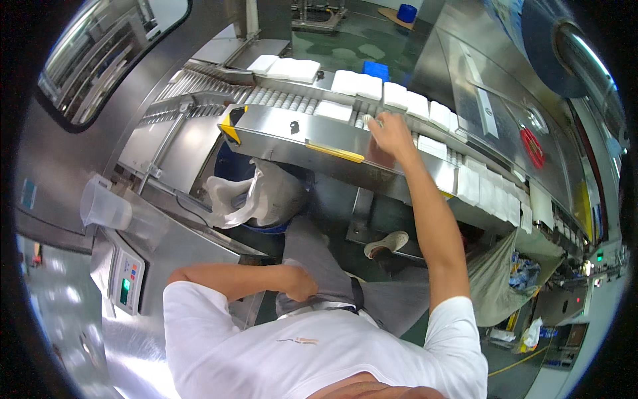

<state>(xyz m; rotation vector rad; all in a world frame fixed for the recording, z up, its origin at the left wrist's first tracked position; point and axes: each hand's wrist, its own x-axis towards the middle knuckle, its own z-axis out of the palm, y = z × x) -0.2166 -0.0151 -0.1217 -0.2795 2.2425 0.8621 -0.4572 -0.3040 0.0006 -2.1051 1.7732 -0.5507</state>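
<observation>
My right hand (392, 132) is stretched over the roller conveyor (289, 102), its fingers curled together at the near metal rail. A small white bit shows at its fingertips, too small to name. On the rollers, a white rectangular pack (333, 110) lies to the left of this hand and another white pack (432, 147) to its right. My left hand (301, 283) rests on my grey-trousered thigh, back of the hand up, its fingers hidden from view.
White packs (355, 84) line the far ledge; more packs (488, 191) stand in a row at the right. Below the conveyor is a blue bin (232, 159) with a whitish bag (276, 193). At left, a scale (126, 276) and clear plastic jug (106, 205) sit on a steel table.
</observation>
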